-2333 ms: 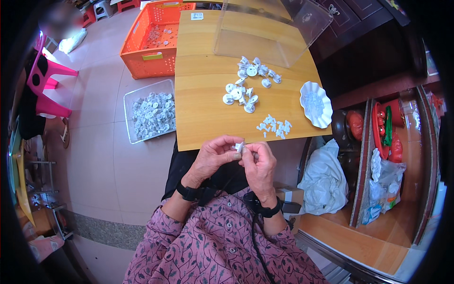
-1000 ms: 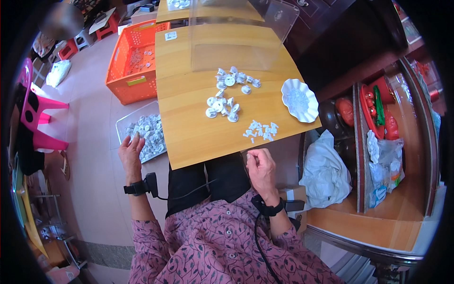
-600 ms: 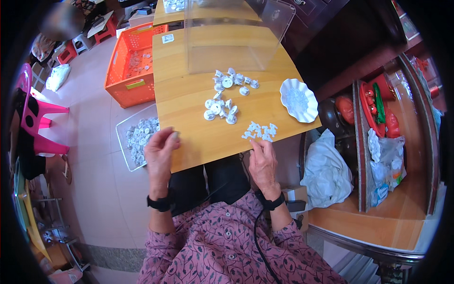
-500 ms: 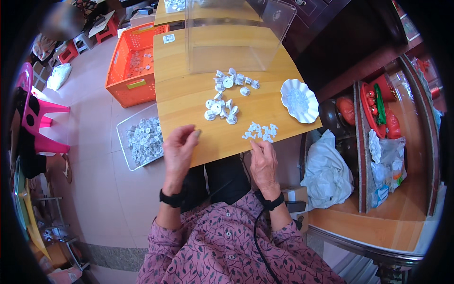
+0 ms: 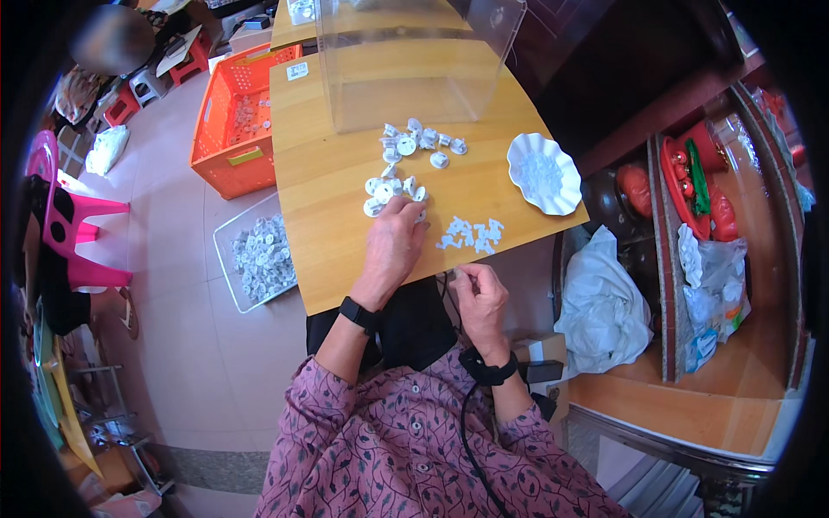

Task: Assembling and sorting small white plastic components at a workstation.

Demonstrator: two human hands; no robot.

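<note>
On the wooden table [image 5: 332, 250], my left hand [image 5: 393, 250] reaches to the near side of a loose pile of white round plastic parts [image 5: 384, 188]. Its fingers and thumb close around one part at the pile's near right edge. More such parts [image 5: 414, 142] lie just beyond. My right hand [image 5: 482, 300] is at the table's near edge, thumb and forefinger pinched together; what they hold is too small to make out. Just beyond it is a scatter of small white plastic pieces [image 5: 471, 233]. A white scalloped dish [image 5: 566, 200] of clear bits stands to the right.
A clear plastic box [image 5: 406, 102] stands at the table's far side. Left of the table are an orange crate [image 5: 226, 164] and a clear bin [image 5: 259, 259] of similar round parts on the floor. A white bag [image 5: 604, 311] and shelves [image 5: 665, 285] are at the right.
My left hand has moved right and forward from over the table's left side to the round parts. My right hand has drawn back from the small pieces toward me, still pinched.
</note>
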